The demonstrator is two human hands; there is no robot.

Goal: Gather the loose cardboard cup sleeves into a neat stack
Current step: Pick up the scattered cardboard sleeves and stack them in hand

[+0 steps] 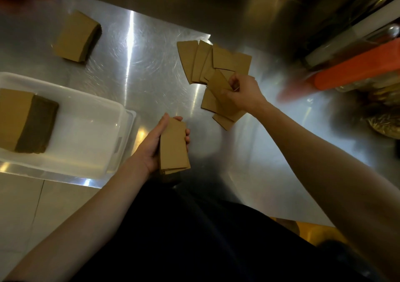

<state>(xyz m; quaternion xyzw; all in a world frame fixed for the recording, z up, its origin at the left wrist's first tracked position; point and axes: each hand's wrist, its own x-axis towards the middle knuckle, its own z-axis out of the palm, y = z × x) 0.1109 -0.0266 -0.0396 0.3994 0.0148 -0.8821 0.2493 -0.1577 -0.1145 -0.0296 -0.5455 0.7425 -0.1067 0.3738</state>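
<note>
Cardboard sleeves, part gathered. Held stack: gripped in left hand, fingers curled round it. One sleeve: pinched by right hand. Loose sleeves: fanned on steel counter, uncollected.

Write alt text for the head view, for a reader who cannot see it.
A person's left hand grips a small stack of cardboard cup sleeves while the right hand pinches one sleeve from a loose fan of sleeves on a steel counter. A taller stack sits at the counter's far left, and a third stack lies in a white plastic tub.
</note>
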